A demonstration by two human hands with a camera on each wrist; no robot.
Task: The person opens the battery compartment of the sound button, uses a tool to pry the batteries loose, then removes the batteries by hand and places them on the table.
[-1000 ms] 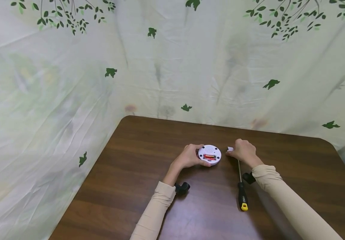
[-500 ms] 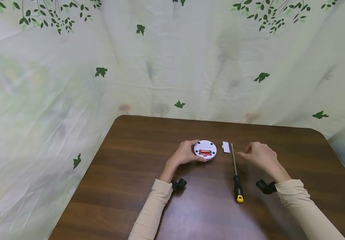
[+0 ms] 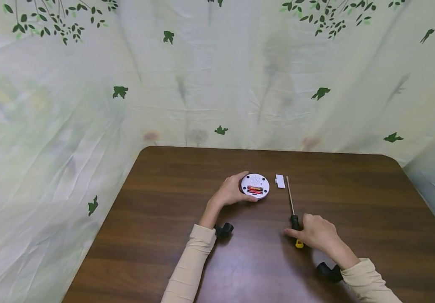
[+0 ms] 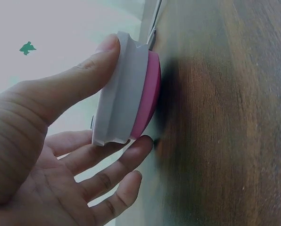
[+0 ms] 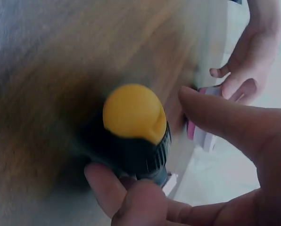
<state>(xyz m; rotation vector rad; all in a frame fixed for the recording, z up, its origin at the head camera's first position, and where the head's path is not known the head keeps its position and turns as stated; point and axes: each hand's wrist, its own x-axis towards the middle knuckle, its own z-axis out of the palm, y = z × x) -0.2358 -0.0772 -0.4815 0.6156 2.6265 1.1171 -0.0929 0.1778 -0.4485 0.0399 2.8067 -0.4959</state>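
Observation:
My left hand (image 3: 229, 191) grips a round white device (image 3: 255, 180) by its left side, thumb on the near edge and fingers on the far edge. Its underside faces up, showing small holes, dark feet and red batteries (image 3: 255, 190) in an uncovered compartment. In the left wrist view, its pink side (image 4: 147, 94) faces the tabletop. My right hand (image 3: 317, 231) is at the handle of a screwdriver (image 3: 291, 201) lying on the table. In the right wrist view, the yellow handle end (image 5: 133, 113) sits between spread thumb and fingers, the thumb apart from it, fingertips right by the handle.
A small white battery cover (image 3: 280, 181) lies between the device and the screwdriver's tip. The brown wooden table (image 3: 187, 168) has its far edge against a pale leaf-patterned cloth (image 3: 240, 84). A black wrist camera mount (image 3: 329, 272) hangs under the right forearm.
My right hand has let go of the white battery cover, leaving it on the table, then swung right and back toward me to the screwdriver's handle. My left hand keeps holding the device.

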